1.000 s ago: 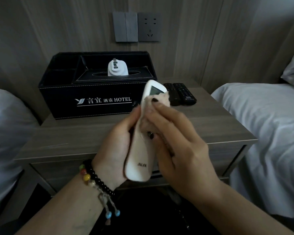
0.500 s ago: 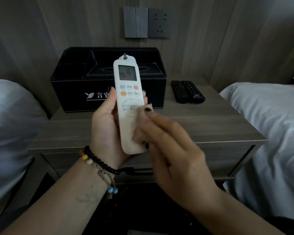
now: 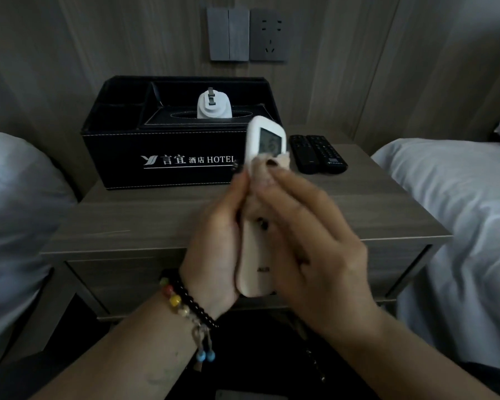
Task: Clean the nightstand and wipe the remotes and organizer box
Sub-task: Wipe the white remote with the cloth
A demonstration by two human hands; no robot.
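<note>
- Between two beds (image 3: 456, 197), the counter (image 3: 133, 223) carries the organizer box (image 3: 168, 157) and two black remotes (image 3: 318, 154).
- Left hand (image 3: 214, 241) grips the white remote (image 3: 257, 226) above the counter's front edge.
- Right hand (image 3: 309, 232) presses a cloth (image 3: 260, 174) against its face.
- Risk: hard rubbing may press buttons or twist the remote loose.

White remote (image 3: 257, 226) is held upright over the surface (image 3: 156, 223), screen up top, beige cloth (image 3: 261, 174) pressed across its middle. Two black remotes (image 3: 318, 154) lie side by side just right of the black organizer box (image 3: 171, 157).
</note>
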